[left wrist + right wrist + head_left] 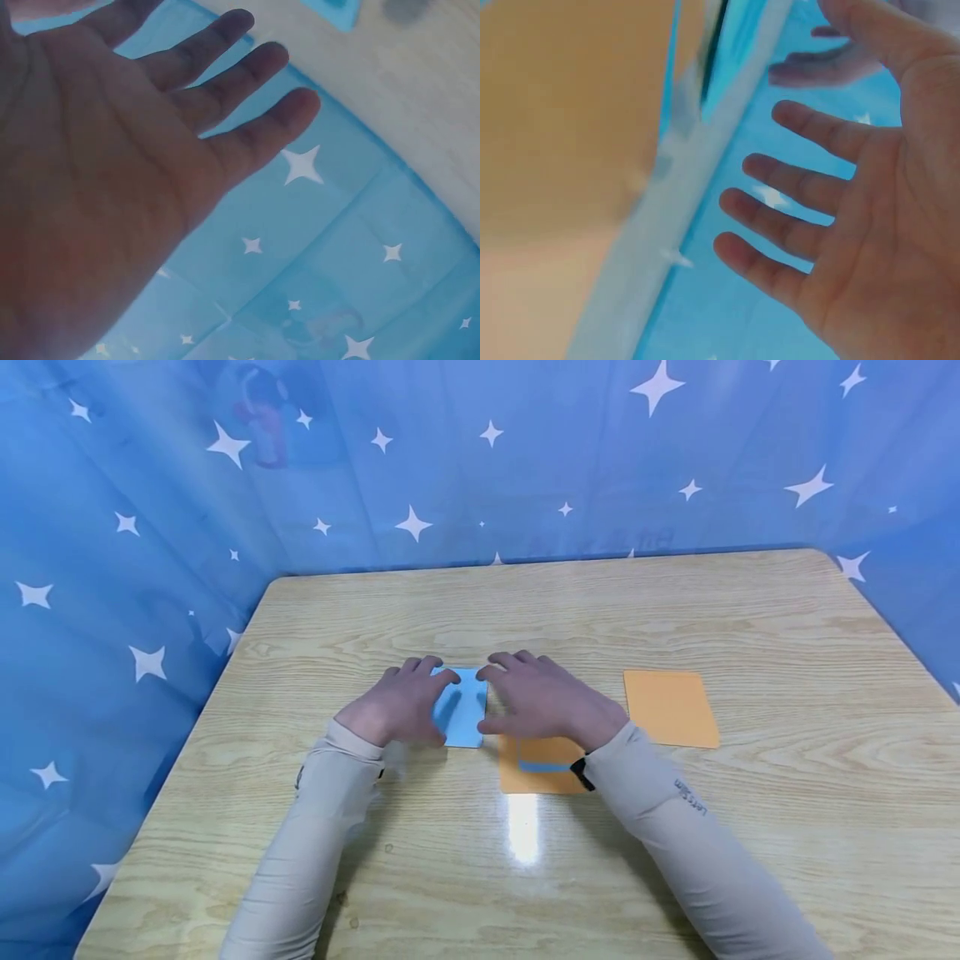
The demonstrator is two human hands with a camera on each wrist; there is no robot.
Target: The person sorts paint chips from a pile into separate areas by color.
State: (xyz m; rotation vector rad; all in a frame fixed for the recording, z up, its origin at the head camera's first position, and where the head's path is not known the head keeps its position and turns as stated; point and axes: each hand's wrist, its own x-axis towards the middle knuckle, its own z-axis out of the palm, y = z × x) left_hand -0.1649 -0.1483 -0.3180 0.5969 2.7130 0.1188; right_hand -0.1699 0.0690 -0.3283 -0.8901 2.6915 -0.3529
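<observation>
A light blue square sheet (463,717) lies on the table between the two hands, with finger shadows on it. My left hand (405,702) hovers at its left edge, fingers loosely bent. At its right edge is my right hand (543,697), with its wrist over an orange square (551,783) that bears a blue strip (543,767). Both wrist views show spread fingers and a bare palm, the left hand (105,172) and the right hand (870,217) holding nothing. Part of the orange square is hidden by the right hand.
Another orange square (671,710) lies to the right on the wood-grain table (787,827). A blue curtain (450,460) with white stars hangs behind the table and along its left side. Light reflects off the tabletop near the front.
</observation>
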